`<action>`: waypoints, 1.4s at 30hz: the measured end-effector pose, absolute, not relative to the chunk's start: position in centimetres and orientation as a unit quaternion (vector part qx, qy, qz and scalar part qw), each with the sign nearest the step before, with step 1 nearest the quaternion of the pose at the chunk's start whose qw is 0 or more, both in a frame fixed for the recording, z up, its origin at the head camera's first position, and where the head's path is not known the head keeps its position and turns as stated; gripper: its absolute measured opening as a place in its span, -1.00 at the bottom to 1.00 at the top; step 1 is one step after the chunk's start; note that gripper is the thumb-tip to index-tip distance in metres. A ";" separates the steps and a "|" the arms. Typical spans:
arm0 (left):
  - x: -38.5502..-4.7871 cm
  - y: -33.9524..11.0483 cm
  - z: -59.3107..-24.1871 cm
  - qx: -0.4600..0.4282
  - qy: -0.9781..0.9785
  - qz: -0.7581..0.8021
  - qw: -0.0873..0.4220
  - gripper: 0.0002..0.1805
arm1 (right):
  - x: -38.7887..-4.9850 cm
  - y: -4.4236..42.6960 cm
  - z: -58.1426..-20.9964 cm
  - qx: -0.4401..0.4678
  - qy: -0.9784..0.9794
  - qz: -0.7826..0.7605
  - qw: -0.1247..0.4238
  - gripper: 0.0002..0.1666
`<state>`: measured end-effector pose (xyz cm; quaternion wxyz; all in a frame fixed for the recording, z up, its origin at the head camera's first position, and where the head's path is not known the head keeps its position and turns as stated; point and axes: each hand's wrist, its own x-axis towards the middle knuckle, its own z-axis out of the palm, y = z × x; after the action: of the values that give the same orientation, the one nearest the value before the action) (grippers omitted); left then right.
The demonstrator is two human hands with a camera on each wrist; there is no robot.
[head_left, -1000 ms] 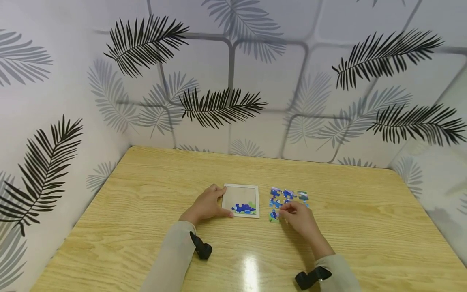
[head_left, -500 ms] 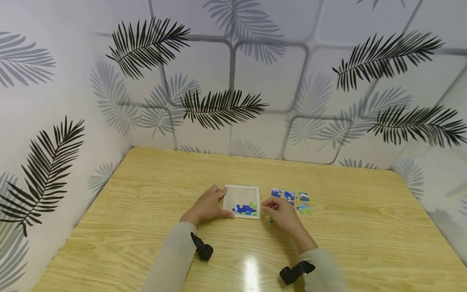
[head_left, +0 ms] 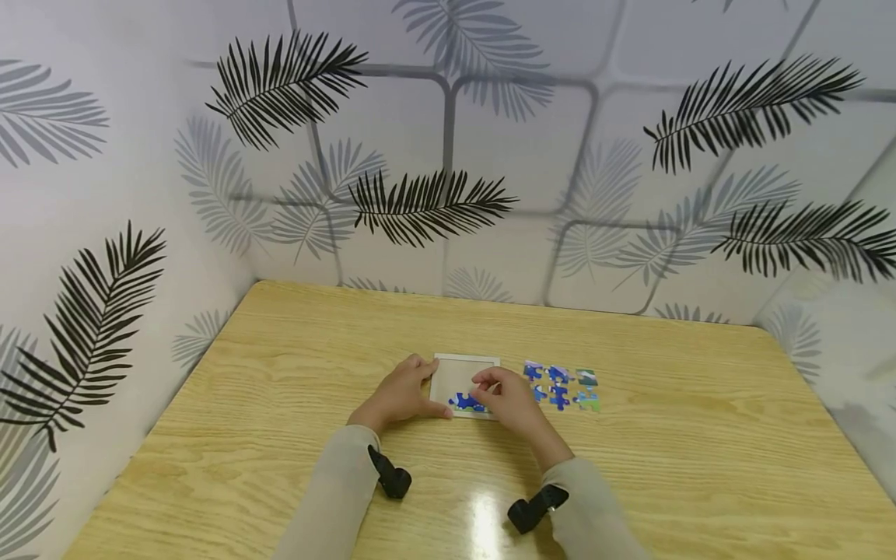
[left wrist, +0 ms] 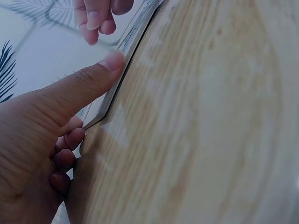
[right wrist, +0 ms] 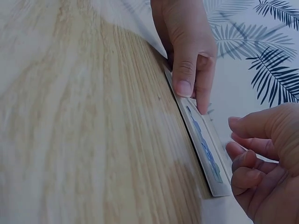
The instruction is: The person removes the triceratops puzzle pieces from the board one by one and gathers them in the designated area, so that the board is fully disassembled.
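My left hand (head_left: 400,393) grips the left side of a square, pale-rimmed puzzle tray (head_left: 448,375), thumb at its lower edge. Blue and green jigsaw pieces (head_left: 463,401) lie inside along the tray's bottom. My right hand (head_left: 516,400) is over the tray's right part, its thumb and fingertips bent close together above those pieces. In the right wrist view the right hand (right wrist: 271,163) is just beside the tray (right wrist: 219,189); I cannot make out a piece between its fingers. Several loose jigsaw pieces (head_left: 558,397) lie to the right, some partly behind that hand.
A light wood-grain table (head_left: 315,342) carries everything. Behind and at the sides rise pale walls (head_left: 504,155) with a leaf pattern. Each sleeve bears a black wrist camera (head_left: 395,482). Light glares off the table near the front.
My right hand has moved left from the loose pieces to above the tray. The left hand keeps its hold on the tray, which has stayed in place.
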<state>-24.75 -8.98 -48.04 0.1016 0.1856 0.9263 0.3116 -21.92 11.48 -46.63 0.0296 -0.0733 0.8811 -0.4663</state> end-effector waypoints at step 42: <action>-24.9 -9.0 -48.3 0.191 0.927 0.309 0.091 0.12 | -22.2 11.0 -47.3 -0.122 0.916 -0.380 0.047 -0.78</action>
<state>-24.88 -8.97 -48.35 0.0906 0.1912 0.9271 0.3093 -22.20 10.96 -47.33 0.0467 -0.1216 0.9158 -0.3799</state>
